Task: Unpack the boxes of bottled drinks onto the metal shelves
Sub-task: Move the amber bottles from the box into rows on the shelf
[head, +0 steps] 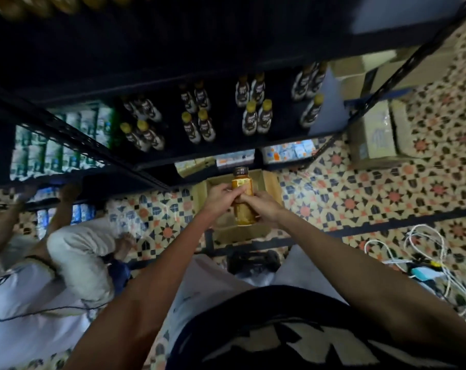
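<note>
Both hands meet on one amber bottle point(243, 182) with a dark cap. The left hand point(221, 194) wraps its fingers round the bottle's middle from one side, and the right hand point(262, 206) closes on it from the other, so most of the label is covered and cannot be read. Only the cap, the shoulder and the base show.

Directly below the grip sits an open cardboard box point(270, 182) on the tiled floor point(360, 198). The hands and bottle hide its inside, so what is in it cannot be made out.

Beyond the grip is a dark metal shelf point(282, 129) with yellow-capped bottles point(256, 116) standing in small clusters. Their labels are blurred. Past them, higher up, a row of amber bottles point(39, 6) is cut off by the top edge.

To the left of the grip, green packs point(53, 148) fill the neighbouring shelf, partly behind its frame. Another person point(79, 252) crouches there with arms raised towards it, the body cut off by the edge.

To the right, cardboard cartons point(370, 134) stand beyond the shelf post, and white cables point(426, 252) lie tangled on the floor nearer the wearer.
</note>
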Demonstrator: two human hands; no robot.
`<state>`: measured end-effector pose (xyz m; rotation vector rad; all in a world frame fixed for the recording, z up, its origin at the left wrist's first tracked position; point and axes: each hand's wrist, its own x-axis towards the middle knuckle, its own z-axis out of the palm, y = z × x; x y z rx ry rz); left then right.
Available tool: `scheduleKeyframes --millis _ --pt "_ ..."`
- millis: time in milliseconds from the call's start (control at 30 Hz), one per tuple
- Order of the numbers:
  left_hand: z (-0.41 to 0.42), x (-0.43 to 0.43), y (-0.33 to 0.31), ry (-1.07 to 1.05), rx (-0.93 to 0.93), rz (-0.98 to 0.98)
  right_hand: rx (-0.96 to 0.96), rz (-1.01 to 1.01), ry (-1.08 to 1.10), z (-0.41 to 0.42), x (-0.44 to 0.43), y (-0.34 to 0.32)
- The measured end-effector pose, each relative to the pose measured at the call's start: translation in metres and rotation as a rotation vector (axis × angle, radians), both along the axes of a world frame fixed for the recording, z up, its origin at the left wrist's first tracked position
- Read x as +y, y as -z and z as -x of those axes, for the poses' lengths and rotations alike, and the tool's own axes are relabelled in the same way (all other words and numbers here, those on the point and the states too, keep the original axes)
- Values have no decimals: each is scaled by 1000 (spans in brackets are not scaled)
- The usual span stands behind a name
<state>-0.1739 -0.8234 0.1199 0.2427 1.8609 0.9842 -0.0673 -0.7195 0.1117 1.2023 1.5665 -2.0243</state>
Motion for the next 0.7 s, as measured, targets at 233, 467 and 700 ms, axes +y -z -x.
scheduleKeyframes --millis 233,467,700 --pt "19 6 -55 -50 274 -192 97 -117 -92 19 20 -59" --pt "78 34 -147 130 605 -336 312 -166 -119 55 62 -132" --pt "124 58 -222 211 837 -414 422 -195 -154 95 93 -190"
